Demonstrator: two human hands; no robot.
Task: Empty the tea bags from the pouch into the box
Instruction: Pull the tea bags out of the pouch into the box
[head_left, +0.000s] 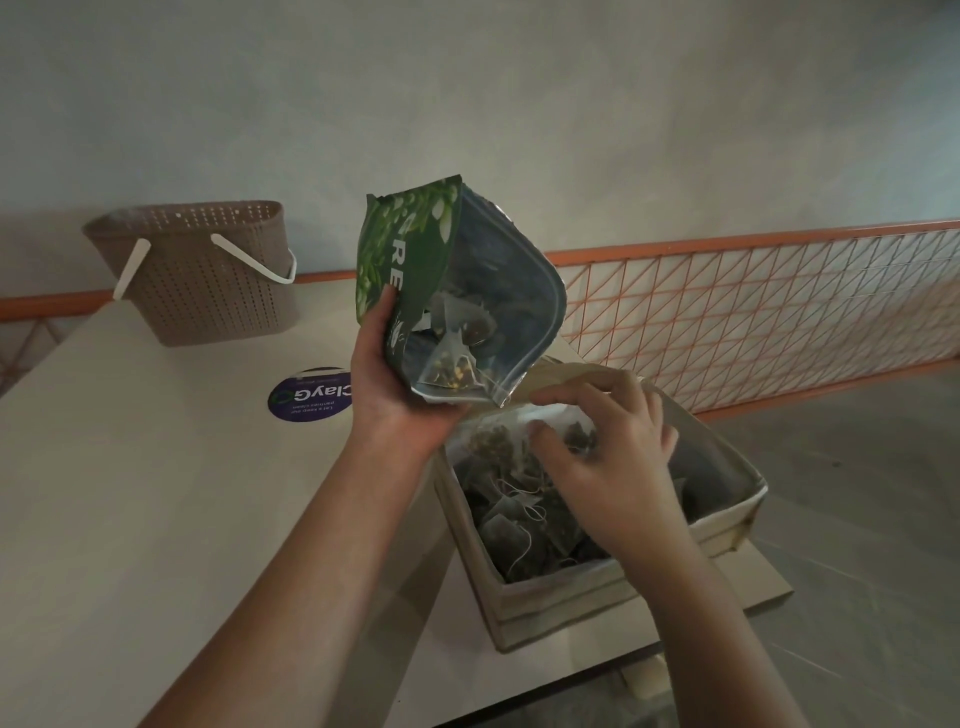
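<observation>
Over the box (613, 597): left hand (400, 384) gripping tilted pouch (457, 291), right hand (608, 441) loosely open over tea bags (519, 509); best tip steeper, shake gently.

The scene is dim and flat, with a greenish-grey cast and no clear light source. Shadows are soft; the darkest lie inside the box (613, 582) and under the table (130, 493) edge at near right. Wide-angle distortion bows the railing (753, 291) at far right. Detail is soft and slightly noisy throughout.
</observation>
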